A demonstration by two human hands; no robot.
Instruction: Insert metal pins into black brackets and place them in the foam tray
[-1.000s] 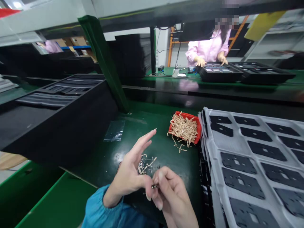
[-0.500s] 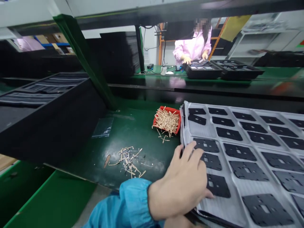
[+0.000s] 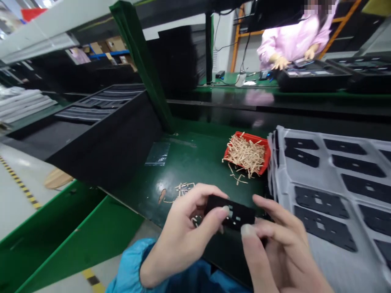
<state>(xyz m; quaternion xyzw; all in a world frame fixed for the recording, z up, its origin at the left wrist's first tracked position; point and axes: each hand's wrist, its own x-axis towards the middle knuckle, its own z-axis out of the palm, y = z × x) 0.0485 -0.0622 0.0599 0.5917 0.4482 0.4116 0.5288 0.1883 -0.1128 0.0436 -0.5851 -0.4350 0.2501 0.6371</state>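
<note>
A thin black plate (image 3: pixel 240 211) with small cut-outs is held up tilted over the bench. My left hand (image 3: pixel 192 232) pinches its left end, thumb on the face and fingers behind. At the right end, my right hand (image 3: pixel 281 244) has its thumb and a finger closed on the edge, with the index finger lifted clear. To the right lies a pale moulded tray (image 3: pixel 305 173) with similar black plates (image 3: pixel 325 228) in its compartments. Loose tan strips (image 3: pixel 183 189) are scattered behind my left hand, partly hidden by it.
A red bin (image 3: pixel 265 156) heaped with tan strips stands beside the tray. A clear plastic bag (image 3: pixel 158 154) lies near a large black box (image 3: pixel 106 134). A green post (image 3: pixel 143 61) rises behind. Across the bench, a person in pink (image 3: pixel 293 40) handles items over black trays (image 3: pixel 314 79).
My left hand has left the tray and come back with a black plate; its compartment now shows two plates. My right hand has come up to the plate. The view has swung left.
</note>
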